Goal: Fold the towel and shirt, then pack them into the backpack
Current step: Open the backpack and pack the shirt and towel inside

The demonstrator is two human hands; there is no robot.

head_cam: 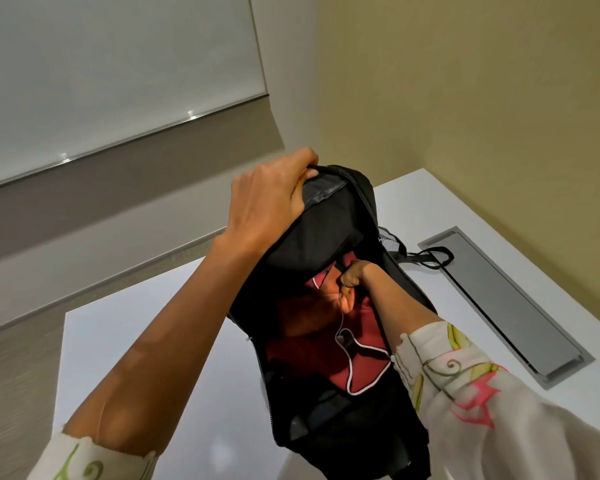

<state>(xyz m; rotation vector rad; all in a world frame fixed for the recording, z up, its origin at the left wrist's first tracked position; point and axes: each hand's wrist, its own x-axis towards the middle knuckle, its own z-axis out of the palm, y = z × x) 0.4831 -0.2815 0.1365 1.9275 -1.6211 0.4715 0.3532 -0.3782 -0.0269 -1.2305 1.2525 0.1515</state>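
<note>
the packing looks close to its end. the backpack (pixel 326 220) stands on the table (pixel 447 216) with its main zip open and its mouth tilted toward the person. the left hand (pixel 271 202) is clamped on the top edge of the open flap, fingers hooked over the rim, and holds the mouth wide. the right hand (pixel 352 282) is down inside the bag, its fingers curled tight, and it seems to grip a fold of the red shirt (pixel 368 362). the shirt lies in the main compartment, its white-trimmed neckline facing up.

to the left of the hand, a duller orange-red fold sits deeper in the bag. i cannot tell whether that is the towel or more of the shirt. no cloth lies on the part of the table in view, so the folding is likely done. what seems left is to press the shirt down flat, draw the hand out and close the zip.

the table is white and smooth. a grey cable hatch (pixel 499 299) is set into it on the right, and a black strap loop (pixel 433 258) from the bag lies across the hatch's near corner. behind are a beige wall (pixel 465 81) and, to the left, a pale blind (pixel 101 64).
</note>
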